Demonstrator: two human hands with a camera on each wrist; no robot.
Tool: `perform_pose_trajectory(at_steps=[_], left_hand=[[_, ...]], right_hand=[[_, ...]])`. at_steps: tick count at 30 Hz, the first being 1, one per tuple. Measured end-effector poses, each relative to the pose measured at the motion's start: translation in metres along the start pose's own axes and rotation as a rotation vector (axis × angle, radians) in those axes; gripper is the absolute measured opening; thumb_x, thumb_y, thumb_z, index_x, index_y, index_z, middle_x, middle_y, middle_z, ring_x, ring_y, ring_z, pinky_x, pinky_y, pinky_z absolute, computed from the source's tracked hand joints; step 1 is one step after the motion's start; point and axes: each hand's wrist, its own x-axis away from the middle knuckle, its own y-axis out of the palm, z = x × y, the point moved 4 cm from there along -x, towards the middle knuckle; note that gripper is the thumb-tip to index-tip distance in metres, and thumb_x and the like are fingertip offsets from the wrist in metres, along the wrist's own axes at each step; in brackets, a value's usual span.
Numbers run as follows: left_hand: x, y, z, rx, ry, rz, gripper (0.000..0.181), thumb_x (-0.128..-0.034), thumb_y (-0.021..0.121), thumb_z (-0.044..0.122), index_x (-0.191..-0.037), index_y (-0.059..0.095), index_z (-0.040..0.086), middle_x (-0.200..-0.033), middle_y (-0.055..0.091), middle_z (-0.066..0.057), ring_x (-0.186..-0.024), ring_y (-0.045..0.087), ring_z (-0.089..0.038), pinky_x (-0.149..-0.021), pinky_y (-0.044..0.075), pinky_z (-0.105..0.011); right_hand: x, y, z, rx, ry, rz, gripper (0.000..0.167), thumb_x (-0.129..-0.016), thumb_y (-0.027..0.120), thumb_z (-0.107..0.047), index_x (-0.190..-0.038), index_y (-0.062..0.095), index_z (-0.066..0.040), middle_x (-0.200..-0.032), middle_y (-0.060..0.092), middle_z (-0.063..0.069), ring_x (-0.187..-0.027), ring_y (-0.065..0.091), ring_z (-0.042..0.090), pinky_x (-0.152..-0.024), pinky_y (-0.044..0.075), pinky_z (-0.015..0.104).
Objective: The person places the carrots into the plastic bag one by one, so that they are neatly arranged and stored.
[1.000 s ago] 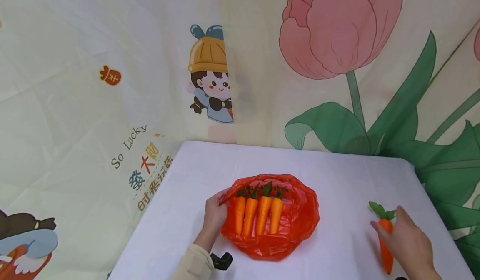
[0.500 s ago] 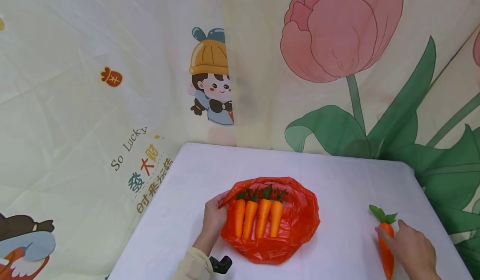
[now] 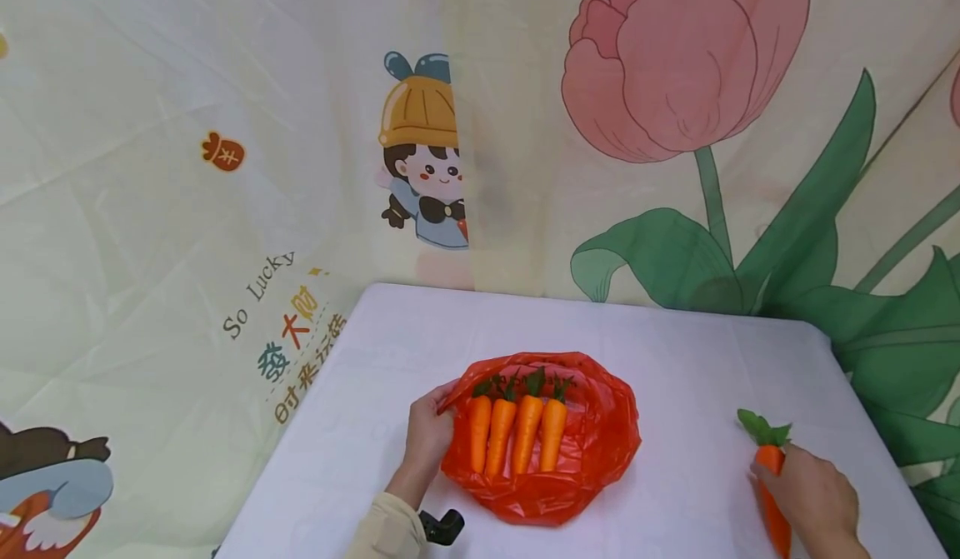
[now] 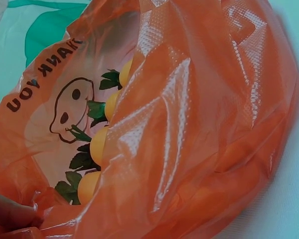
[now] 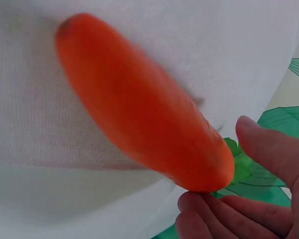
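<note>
A red plastic bag (image 3: 600, 451) lies mouth-up on the white table, with several orange carrots (image 3: 528, 434) side by side inside, leafy tops toward the back. My left hand (image 3: 429, 430) pinches the bag's left rim; in the left wrist view a fingertip (image 4: 12, 211) presses on the plastic. Print and a smiling face show on the bag's inner wall. Off to the right, another carrot (image 3: 772, 492) with green leaves is held near its leafy end by my right hand (image 3: 817, 488). The right wrist view shows fingers against this carrot (image 5: 144, 104), the thumb slightly apart from it.
The white-covered table (image 3: 690, 376) extends between the bag and the right-hand carrot. A printed curtain (image 3: 510, 126) with tulips and cartoon figures hangs behind and to the left. A black strap piece (image 3: 442, 527) sits at my left wrist.
My right hand's fingers have come in closer round the lone carrot, which has shifted slightly toward me. My left hand and the bag stay in place.
</note>
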Motion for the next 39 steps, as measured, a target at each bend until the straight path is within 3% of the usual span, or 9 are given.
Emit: perform_pose_trajectory(at_steps=[4, 9, 18, 26, 32, 39], left_hand=[[0.000, 0.000, 0.000, -0.001, 0.000, -0.004, 0.040, -0.0997, 0.048, -0.006, -0.136, 0.063, 0.003, -0.131, 0.065, -0.015, -0.121, 0.060, -0.033, -0.103, 0.048, -0.047], [0.001, 0.000, 0.000, -0.003, -0.009, -0.006, 0.040, -0.1001, 0.049, -0.006, -0.137, 0.062, 0.003, -0.132, 0.064, -0.014, -0.122, 0.060, -0.033, -0.103, 0.048, -0.046], [0.003, 0.001, 0.001, -0.005, 0.005, -0.011, 0.039, -0.0998, 0.049, -0.006, -0.136, 0.062, 0.002, -0.131, 0.065, -0.016, -0.121, 0.060, -0.033, -0.103, 0.048, -0.046], [0.002, 0.000, 0.000, -0.010, -0.002, -0.001, 0.040, -0.1001, 0.049, -0.004, -0.136, 0.063, 0.005, -0.131, 0.065, -0.013, -0.121, 0.060, -0.031, -0.103, 0.049, -0.046], [0.002, 0.000, -0.001, -0.009, -0.004, 0.005, 0.039, -0.1000, 0.050, -0.004, -0.135, 0.064, 0.005, -0.130, 0.066, -0.013, -0.121, 0.061, -0.032, -0.102, 0.049, -0.046], [0.001, 0.000, 0.000, -0.015, 0.001, 0.008, 0.039, -0.0999, 0.049, -0.005, -0.135, 0.063, 0.004, -0.130, 0.066, -0.014, -0.120, 0.061, -0.032, -0.103, 0.048, -0.046]], right_hand=[[-0.001, 0.005, 0.000, -0.001, 0.013, -0.021, 0.039, -0.084, 0.081, -0.022, -0.093, 0.063, 0.011, -0.068, 0.058, 0.009, -0.063, 0.052, 0.025, -0.063, 0.053, 0.044], [-0.001, 0.012, -0.003, -0.009, 0.022, -0.053, 0.049, -0.081, 0.082, -0.014, -0.109, 0.060, 0.020, -0.086, 0.066, 0.025, -0.073, 0.059, 0.032, -0.077, 0.053, 0.056], [0.010, 0.022, -0.022, -0.114, 0.042, -0.190, 0.059, -0.078, 0.084, -0.010, -0.122, 0.056, 0.019, -0.107, 0.064, 0.032, -0.088, 0.060, 0.037, -0.087, 0.051, 0.062], [0.016, 0.033, -0.042, -0.410, 0.053, -0.340, 0.066, -0.077, 0.088, -0.020, -0.124, 0.057, 0.014, -0.111, 0.064, 0.025, -0.093, 0.063, 0.035, -0.076, 0.061, 0.045], [0.031, 0.038, -0.068, -0.638, 0.045, -0.430, 0.061, -0.075, 0.090, -0.020, -0.120, 0.062, 0.009, -0.107, 0.068, 0.014, -0.089, 0.067, 0.028, -0.076, 0.062, 0.044], [0.057, 0.033, -0.106, -0.825, -0.133, -0.584, 0.053, -0.080, 0.085, -0.015, -0.123, 0.062, 0.006, -0.114, 0.069, 0.011, -0.096, 0.068, 0.026, -0.084, 0.061, 0.043]])
